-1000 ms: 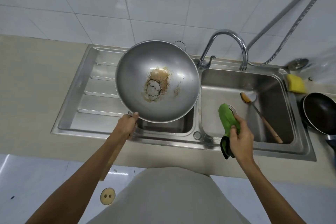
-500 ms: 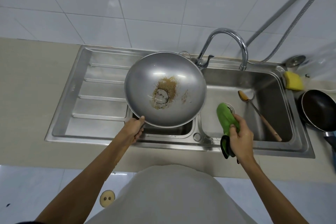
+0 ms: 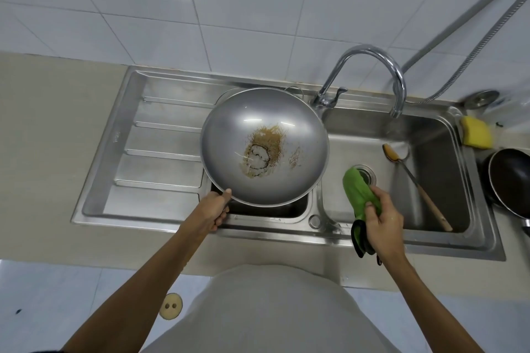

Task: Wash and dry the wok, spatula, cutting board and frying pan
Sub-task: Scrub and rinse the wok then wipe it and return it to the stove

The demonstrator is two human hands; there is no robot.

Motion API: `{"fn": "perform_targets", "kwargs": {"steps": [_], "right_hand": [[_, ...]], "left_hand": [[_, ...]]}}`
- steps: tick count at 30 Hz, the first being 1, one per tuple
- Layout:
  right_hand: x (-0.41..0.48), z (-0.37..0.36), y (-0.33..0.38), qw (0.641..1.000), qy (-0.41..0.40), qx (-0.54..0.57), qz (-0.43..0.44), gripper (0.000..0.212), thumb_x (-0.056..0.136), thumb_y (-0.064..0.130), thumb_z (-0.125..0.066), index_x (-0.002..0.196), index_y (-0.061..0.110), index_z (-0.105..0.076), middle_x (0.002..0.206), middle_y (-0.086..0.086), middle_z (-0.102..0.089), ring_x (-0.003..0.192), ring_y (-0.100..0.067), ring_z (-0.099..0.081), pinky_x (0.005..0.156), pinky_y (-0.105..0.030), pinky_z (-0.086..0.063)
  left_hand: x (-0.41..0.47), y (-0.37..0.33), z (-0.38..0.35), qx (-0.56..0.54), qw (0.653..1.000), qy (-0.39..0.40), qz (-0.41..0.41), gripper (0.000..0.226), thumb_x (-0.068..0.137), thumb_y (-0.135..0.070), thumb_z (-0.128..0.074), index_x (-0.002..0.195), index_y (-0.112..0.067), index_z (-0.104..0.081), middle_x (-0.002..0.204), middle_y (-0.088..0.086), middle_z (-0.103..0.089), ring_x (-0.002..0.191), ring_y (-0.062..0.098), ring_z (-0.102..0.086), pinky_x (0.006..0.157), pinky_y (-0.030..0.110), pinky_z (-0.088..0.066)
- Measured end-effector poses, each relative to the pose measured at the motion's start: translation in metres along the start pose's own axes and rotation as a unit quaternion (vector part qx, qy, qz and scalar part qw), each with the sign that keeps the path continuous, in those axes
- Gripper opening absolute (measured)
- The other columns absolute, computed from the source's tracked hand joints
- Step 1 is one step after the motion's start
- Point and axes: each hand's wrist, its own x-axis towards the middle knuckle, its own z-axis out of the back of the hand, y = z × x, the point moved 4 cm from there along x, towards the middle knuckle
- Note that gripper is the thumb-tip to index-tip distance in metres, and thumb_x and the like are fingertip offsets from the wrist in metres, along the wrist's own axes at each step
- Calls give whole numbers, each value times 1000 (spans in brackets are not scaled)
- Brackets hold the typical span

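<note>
A round steel wok (image 3: pixel 286 123) with brown burnt residue at its bottom hangs tilted over the small left sink basin. My left hand (image 3: pixel 213 213) grips its handle at the near rim. My right hand (image 3: pixel 383 225) holds a green cloth (image 3: pixel 358 195) over the front of the right basin. A spatula (image 3: pixel 415 183) with a wooden handle lies in the right basin, its dirty blade toward the back. The black frying pan (image 3: pixel 510 180) sits on the counter at the right edge, partly cut off. No cutting board is in view.
The double steel sink (image 3: pixel 160 209) has a ribbed draining board (image 3: pixel 160 152) on its left. A curved chrome tap (image 3: pixel 398 89) arches over the right basin. A yellow sponge (image 3: pixel 476 133) lies at the sink's back right corner. Beige counter (image 3: pixel 43 137) extends left.
The wok has shifted right and lower, from over the draining board toward the small basin and tap. My right hand with the cloth has stayed nearly where it was.
</note>
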Motion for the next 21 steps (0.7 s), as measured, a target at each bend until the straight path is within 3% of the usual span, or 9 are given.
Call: {"fn": "perform_targets", "kwargs": {"steps": [5, 7, 10, 13, 16, 21], "right_hand": [[10, -6, 5, 1000, 8, 5, -4, 40, 99, 1, -49, 137, 13, -53, 104, -6, -61, 83, -6, -60, 64, -18, -45], [15, -9, 7, 1000, 4, 6, -12, 40, 99, 2, -50, 136, 14, -53, 103, -4, -61, 84, -2, -59, 65, -15, -44], [20, -14, 9, 1000, 0, 7, -28, 39, 98, 3, -51, 135, 15, -54, 100, -4, -61, 81, -1, -57, 65, -15, -43], [23, -18, 10, 1000, 1, 17, -25, 39, 98, 4, -51, 135, 16, -55, 102, -4, -62, 82, -1, -57, 68, -20, -45], [25, -24, 13, 999, 14, 29, -26, 40, 98, 5, -51, 136, 19, -54, 104, -3, -62, 84, -12, -61, 69, -27, -48], [34, -40, 29, 999, 22, 28, 14, 40, 95, 1, -53, 132, 16, -57, 102, 2, -62, 88, 10, -58, 69, -1, -40]], "left_hand": [[6, -2, 4, 10, 1000, 2, -17, 54, 100, -58, -43, 82, -10, -59, 52, -2, -54, 43, 10, -45, 42, 22, -38], [5, -5, 9, 83, 995, 0, -61, 47, 96, -57, -53, 91, -11, -60, 64, -2, -62, 55, 11, -55, 49, 24, -43], [0, -11, 15, 288, 944, -27, -156, 37, 90, -41, -70, 107, -11, -58, 103, 5, -64, 88, 18, -59, 74, 29, -45], [-9, -7, 15, 360, 906, -87, -203, 29, 90, -30, -70, 107, -9, -59, 111, 12, -58, 96, 27, -59, 80, 32, -46], [-15, 4, 13, 364, 889, -136, -241, 32, 93, -33, -67, 115, -10, -61, 110, 11, -58, 101, 29, -57, 86, 37, -49], [-19, 10, 11, 355, 878, -165, -277, 39, 92, -31, -69, 121, -6, -62, 110, 15, -57, 100, 33, -55, 87, 42, -50]]}}
